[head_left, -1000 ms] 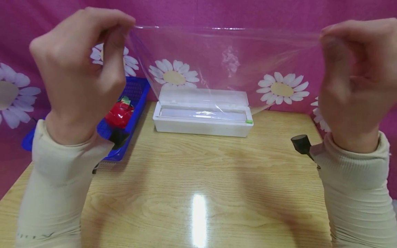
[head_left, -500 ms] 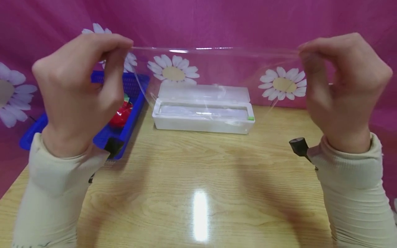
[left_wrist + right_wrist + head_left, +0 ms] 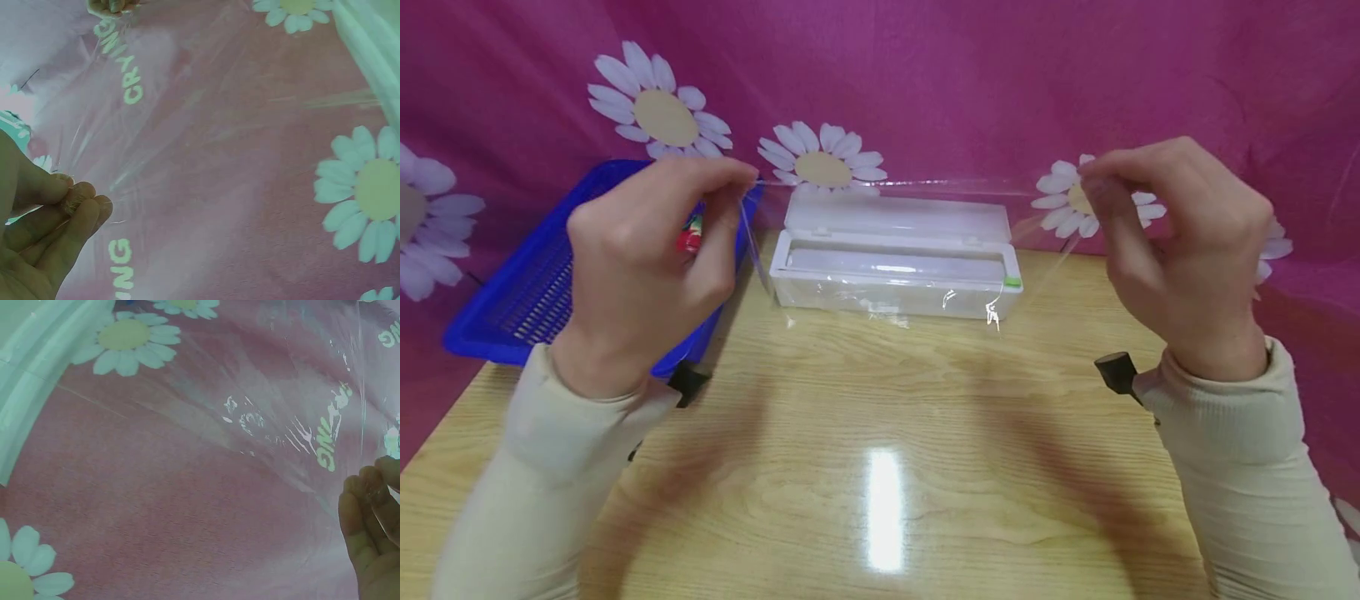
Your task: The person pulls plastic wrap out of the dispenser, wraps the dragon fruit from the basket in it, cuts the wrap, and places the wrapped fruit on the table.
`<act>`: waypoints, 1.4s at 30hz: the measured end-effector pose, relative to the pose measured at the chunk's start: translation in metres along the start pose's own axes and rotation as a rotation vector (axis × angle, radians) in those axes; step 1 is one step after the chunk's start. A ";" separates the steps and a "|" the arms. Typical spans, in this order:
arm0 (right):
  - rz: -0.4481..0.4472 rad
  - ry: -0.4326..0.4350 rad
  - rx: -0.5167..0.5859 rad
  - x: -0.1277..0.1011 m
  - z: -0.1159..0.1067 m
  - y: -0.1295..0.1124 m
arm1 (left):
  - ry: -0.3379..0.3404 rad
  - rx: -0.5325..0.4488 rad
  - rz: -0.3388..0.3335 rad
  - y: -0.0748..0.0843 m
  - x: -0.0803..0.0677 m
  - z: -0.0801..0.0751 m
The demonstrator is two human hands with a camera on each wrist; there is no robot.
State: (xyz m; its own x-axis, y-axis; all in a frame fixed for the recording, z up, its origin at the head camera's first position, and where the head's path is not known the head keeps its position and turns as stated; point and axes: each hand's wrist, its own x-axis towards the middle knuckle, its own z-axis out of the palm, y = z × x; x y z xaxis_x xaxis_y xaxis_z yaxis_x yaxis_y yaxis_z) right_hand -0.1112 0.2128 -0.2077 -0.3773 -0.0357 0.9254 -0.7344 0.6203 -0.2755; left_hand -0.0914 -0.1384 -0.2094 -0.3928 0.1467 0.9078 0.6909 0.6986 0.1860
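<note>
A clear sheet of cling film (image 3: 917,212) is stretched between both hands above the table. Its lower end trails down in front of the open white dispenser box (image 3: 895,287). My left hand (image 3: 736,185) pinches the film's left corner between thumb and fingertips, just above the blue basket. My right hand (image 3: 1088,179) pinches the right corner at the same height. In the left wrist view, the left fingers (image 3: 72,200) grip the film (image 3: 187,156). The right wrist view shows the right fingertips (image 3: 375,487) holding the film (image 3: 262,425).
A blue plastic basket (image 3: 527,283) stands at the back left, with a red object (image 3: 688,237) in it, mostly hidden by my left hand. The wooden table (image 3: 880,417) lies below. A pink daisy-print cloth (image 3: 925,75) hangs behind.
Both hands have come down with the film, from high in view to just above the dispenser box. The sheet now hangs lower and its bottom end wrinkles by the box.
</note>
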 end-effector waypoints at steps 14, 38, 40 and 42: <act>-0.064 -0.286 0.039 -0.026 -0.003 0.009 | -0.160 -0.070 0.037 -0.007 -0.036 0.013; -0.121 -0.947 0.170 -0.099 -0.004 0.023 | -0.536 -0.165 0.125 -0.014 -0.119 0.016; -0.098 -1.006 0.169 -0.109 -0.003 0.022 | -0.593 -0.184 0.155 -0.015 -0.128 0.016; -0.063 -1.074 0.178 -0.118 -0.003 0.021 | -0.675 -0.202 0.173 -0.015 -0.136 0.015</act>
State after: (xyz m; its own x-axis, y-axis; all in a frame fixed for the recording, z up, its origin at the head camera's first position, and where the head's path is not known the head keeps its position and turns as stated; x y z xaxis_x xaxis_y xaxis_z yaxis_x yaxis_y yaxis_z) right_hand -0.0806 0.2320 -0.3220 -0.5689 -0.7827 0.2525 -0.8079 0.4746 -0.3494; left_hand -0.0579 -0.1582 -0.3414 -0.5122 0.6892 0.5126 0.8497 0.4934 0.1858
